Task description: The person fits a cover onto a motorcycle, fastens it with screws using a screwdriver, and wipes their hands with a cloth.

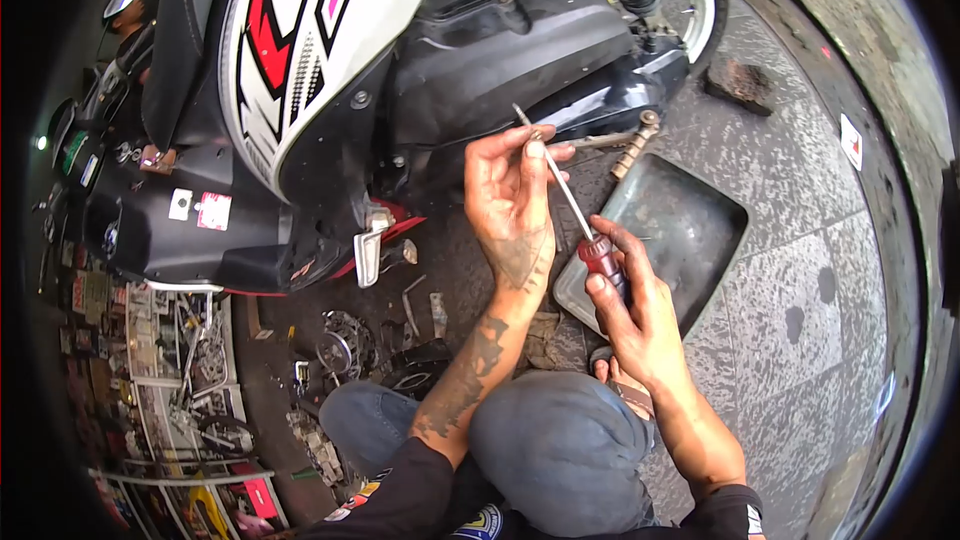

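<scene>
READABLE TEXT: none with certainty | white side panel (345,35): large stylised characters, upper left of the grip of the left hand (515,190) | footboard sticker (214,211): print too small, left of grip | shirt badge (482,523): lettering unresolved, below grip

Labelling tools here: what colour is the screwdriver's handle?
The handle is dark red by the shaft; head view.

I see a grey, mottled, paved floor (760,380) carrying a shallow, dark green-grey rectangular tray (690,230) with rounded corners. Beyond it I make out a rough, brown, brick-like block (740,83). On the darker ground leftward, I find a round metal mechanical part (343,345) and a thin, bent metal rod (411,305).
</scene>
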Demonstrator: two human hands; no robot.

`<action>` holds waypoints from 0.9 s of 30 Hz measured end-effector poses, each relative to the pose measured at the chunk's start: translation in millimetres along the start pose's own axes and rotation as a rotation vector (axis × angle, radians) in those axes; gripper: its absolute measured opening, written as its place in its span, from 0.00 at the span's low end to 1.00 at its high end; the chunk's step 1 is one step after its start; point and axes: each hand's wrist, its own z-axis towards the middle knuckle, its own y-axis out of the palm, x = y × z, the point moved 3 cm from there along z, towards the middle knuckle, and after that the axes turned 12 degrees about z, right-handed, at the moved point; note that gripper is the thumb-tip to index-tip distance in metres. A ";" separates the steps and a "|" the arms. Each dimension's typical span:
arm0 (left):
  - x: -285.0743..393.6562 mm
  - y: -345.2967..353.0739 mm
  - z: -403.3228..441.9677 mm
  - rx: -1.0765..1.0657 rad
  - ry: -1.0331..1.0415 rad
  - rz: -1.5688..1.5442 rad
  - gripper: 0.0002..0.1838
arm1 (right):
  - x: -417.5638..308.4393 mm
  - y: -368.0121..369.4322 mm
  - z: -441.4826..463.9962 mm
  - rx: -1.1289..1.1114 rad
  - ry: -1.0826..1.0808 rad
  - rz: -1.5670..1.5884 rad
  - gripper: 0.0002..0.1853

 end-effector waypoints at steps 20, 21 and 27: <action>-60.2 98.1 64.2 -0.578 0.041 0.620 0.21 | -0.3 -114.1 67.8 0.306 -0.290 -0.387 0.17; -63.3 96.7 65.1 -0.590 0.046 0.613 0.22 | 1.5 -114.8 72.0 0.301 -0.312 -0.412 0.16; -67.2 102.7 65.7 -0.546 0.008 0.655 0.23 | 11.0 -121.8 86.2 0.270 -0.353 -0.436 0.15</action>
